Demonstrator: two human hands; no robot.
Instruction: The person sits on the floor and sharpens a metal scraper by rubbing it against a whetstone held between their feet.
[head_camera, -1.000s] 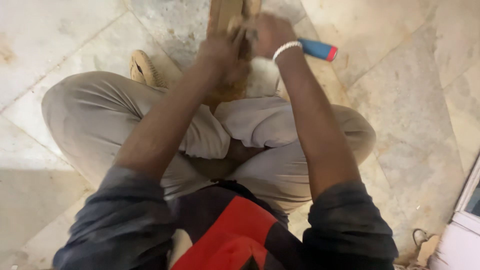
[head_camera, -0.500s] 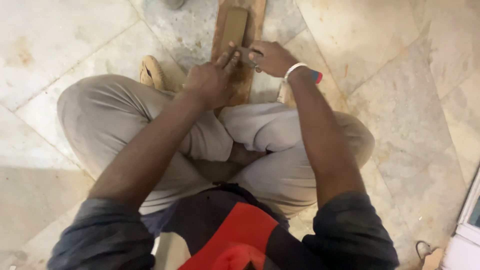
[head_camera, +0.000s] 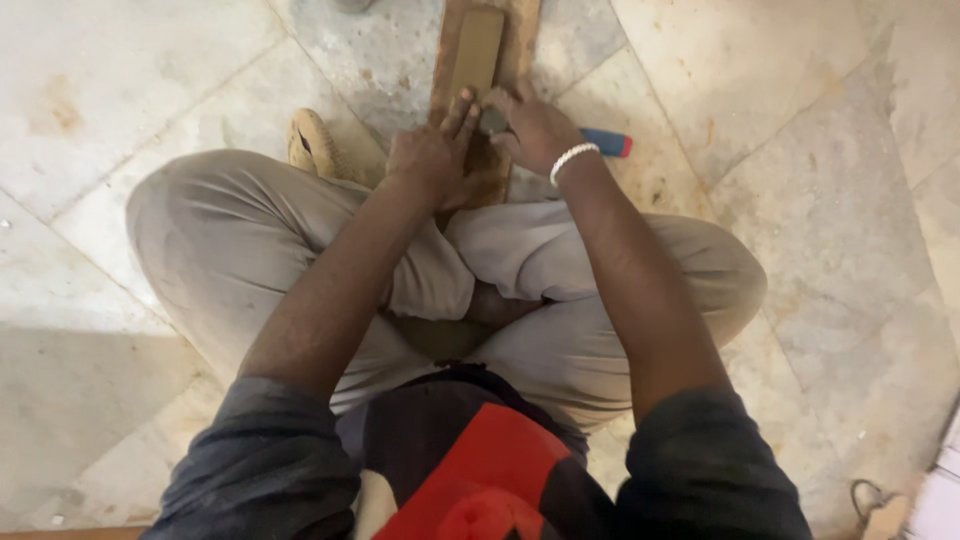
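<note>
I sit cross-legged on a marble floor. A long olive-brown sharpening stone (head_camera: 478, 50) lies set in a wooden board (head_camera: 522, 40) in front of my knees. My right hand (head_camera: 535, 130), with a white bracelet (head_camera: 573, 157) on its wrist, grips a tool whose blue and red handle (head_camera: 607, 143) sticks out to the right. The tool's dark metal end lies on the near end of the stone. My left hand (head_camera: 430, 160) sits beside it, fingers pressing down on that metal end. The blade's edge is hidden under the fingers.
A tan woven shoe (head_camera: 312, 145) rests by my left knee. Stained marble tiles (head_camera: 150, 90) surround me. A white frame edge (head_camera: 940, 500) and a small object stand at the bottom right corner.
Both hands have slid with the tool back along the stone towards my body, uncovering more of the stone's far end. The grip looks the same.
</note>
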